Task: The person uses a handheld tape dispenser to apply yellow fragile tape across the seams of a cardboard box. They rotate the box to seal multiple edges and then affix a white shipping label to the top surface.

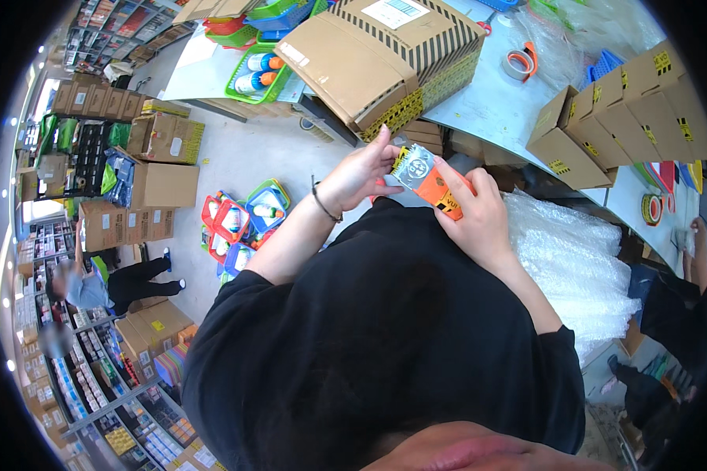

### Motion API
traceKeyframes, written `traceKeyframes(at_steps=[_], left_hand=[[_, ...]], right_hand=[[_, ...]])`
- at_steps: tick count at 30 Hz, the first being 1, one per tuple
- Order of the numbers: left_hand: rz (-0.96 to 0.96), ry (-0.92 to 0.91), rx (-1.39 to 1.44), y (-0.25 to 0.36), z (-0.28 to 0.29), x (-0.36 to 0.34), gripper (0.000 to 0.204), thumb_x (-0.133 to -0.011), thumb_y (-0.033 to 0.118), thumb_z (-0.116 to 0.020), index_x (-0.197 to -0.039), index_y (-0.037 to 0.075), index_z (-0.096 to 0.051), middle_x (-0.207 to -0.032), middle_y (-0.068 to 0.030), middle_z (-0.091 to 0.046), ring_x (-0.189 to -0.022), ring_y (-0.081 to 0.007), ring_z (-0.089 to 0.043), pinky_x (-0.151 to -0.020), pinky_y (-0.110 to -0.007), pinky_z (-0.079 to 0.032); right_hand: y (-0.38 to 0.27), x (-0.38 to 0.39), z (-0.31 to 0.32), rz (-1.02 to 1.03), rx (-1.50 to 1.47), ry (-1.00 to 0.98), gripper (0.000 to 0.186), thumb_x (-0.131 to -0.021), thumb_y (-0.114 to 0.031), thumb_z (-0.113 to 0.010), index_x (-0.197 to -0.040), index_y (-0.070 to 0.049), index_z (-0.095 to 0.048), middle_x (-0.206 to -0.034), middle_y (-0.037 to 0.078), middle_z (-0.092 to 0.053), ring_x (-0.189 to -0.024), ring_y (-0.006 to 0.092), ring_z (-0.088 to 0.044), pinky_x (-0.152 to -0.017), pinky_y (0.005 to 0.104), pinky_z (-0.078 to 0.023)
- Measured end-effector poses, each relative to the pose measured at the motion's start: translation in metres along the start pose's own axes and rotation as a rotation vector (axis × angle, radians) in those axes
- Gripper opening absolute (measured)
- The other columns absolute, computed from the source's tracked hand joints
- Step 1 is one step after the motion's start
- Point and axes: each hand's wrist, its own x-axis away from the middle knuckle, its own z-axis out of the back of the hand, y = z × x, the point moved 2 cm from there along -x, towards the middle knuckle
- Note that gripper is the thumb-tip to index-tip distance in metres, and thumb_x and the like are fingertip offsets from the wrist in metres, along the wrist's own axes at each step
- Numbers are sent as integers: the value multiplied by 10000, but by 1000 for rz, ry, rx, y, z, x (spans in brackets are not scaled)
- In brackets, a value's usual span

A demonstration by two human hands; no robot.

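Observation:
My right hand [471,200] grips an orange tape dispenser [440,196] with a silver toothed metal head and some yellow-and-black tape at its end. My left hand [365,173] is just to the left of that end, thumb raised and fingers apart, slightly curled; whether its fingertips touch the dispenser or tape is unclear. Just beyond both hands, a large cardboard box [346,55] with striped tape rests on the near edge of the white table [491,106]. A green basket [247,89] of blue-and-orange bottles stands left of that box.
Smaller boxes [620,118] and tape rolls line the table's right. Bubble wrap [565,267] lies at my right, coloured baskets [236,220] on the floor at my left. Shelves and cartons [161,141] stand further left, with a person [114,286] among them; another person [683,314] is at far right.

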Motion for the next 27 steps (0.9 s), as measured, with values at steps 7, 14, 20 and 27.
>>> traceKeyframes(at_steps=[7,14,20,27], left_hand=[[-352,384,-788,87,30,-14,149,-1001,223,-678,-1054,103,-748,-921,18,-713,-814,-63,-620,-742,-250,-513],[-529,476,-998,276,213,-61,318,-994,318,-698,-1113,26,-743,-984,21,-735,-884,-50,-645,-787,-221,-521],[-610,486,-1086,248,253,-102,796,-941,274,-771,-1541,-47,-359,-1052,-52,-744,-990,-98,-669,-919,-248,-503],[-748,400,-876,239,266,-118,1008,-900,250,-822,-1588,-87,-167,-995,-90,-757,-900,-112,-687,-831,-248,-526]], right_hand=[[-5,9,-9,-63,36,40,685,-744,-159,-834,-1397,-208,-629,-955,95,-471,-858,281,-565,-738,394,-510],[0,20,5,-187,31,9,626,-751,-140,-829,-1352,-185,-662,-937,83,-469,-849,263,-580,-733,376,-518],[-6,9,-2,-208,40,-1,634,-731,-135,-838,-1341,-181,-672,-938,81,-472,-822,256,-566,-691,366,-504],[-13,6,-5,-226,56,3,649,-710,-131,-843,-1336,-184,-678,-926,76,-473,-813,254,-569,-684,361,-505]])
